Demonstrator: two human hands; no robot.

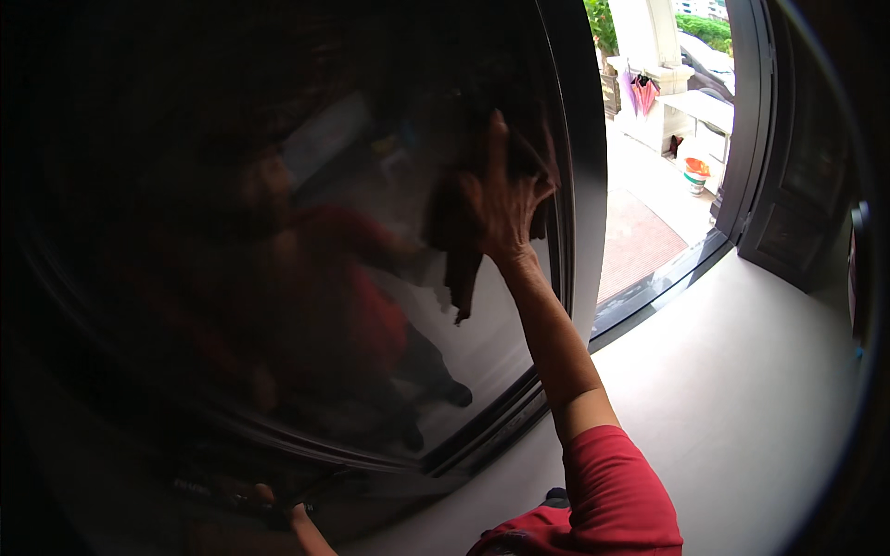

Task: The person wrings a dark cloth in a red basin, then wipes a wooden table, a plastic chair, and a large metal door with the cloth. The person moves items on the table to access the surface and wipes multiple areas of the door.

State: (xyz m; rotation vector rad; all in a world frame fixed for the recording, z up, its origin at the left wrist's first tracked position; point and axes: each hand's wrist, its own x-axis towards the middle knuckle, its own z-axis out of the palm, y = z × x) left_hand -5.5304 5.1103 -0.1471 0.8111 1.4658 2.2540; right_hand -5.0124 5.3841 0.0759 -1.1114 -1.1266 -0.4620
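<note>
A large, dark, glossy panel [371, 306] in a black frame fills the left and middle of the view and mirrors a figure in red. My right hand [505, 213] presses a dark brown cloth [461, 278] against it near its right edge. The index finger points up, and cloth folds hang below and beside the palm. Low on the left, my left hand [266, 498] is in deep shadow at the panel's lower edge. Its thumb sticks up and the fingers seem curled round something dark that I cannot make out.
Right of the panel is an open doorway with a dark frame [753, 120]. Outside lie a brown mat [640, 243], a bucket [695, 176] with orange in it, a white table [702, 108] and folded umbrellas [642, 93]. Pale floor [732, 398] stretches below the doorway.
</note>
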